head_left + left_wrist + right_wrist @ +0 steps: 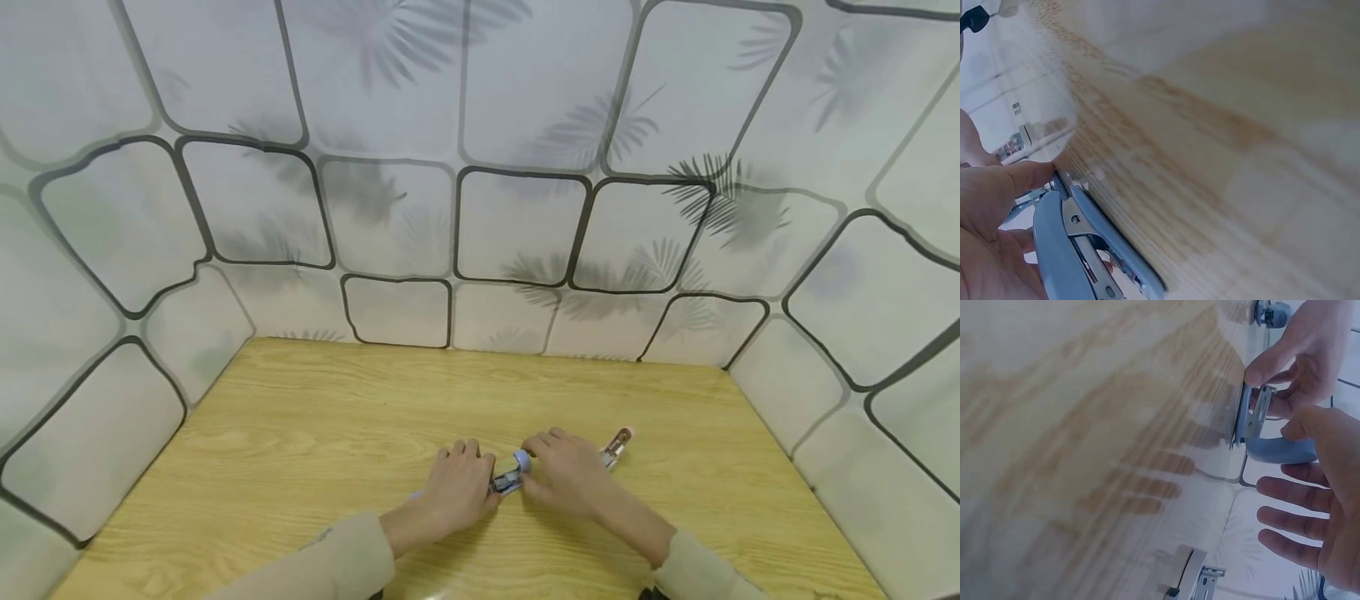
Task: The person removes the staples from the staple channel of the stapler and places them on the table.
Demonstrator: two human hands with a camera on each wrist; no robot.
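A blue stapler [510,477] lies on the wooden table [315,433] between my two hands. My left hand [480,475] grips its near end, thumb and fingers curled round the body [1066,244]. In the right wrist view those left fingers [1272,365] pinch the metal and blue parts [1254,419]. My right hand [540,462] is at the stapler's far, rounded end. Its fingers [1291,515] are straight and spread, the thumb beside the blue top. Whether that hand presses on the stapler is unclear.
A second, pale pink stapler [617,446] lies on the table just right of my right hand, also seen low in the right wrist view as a pale stapler [1194,581]. Patterned white panels [480,208] wall in the table at the back and both sides.
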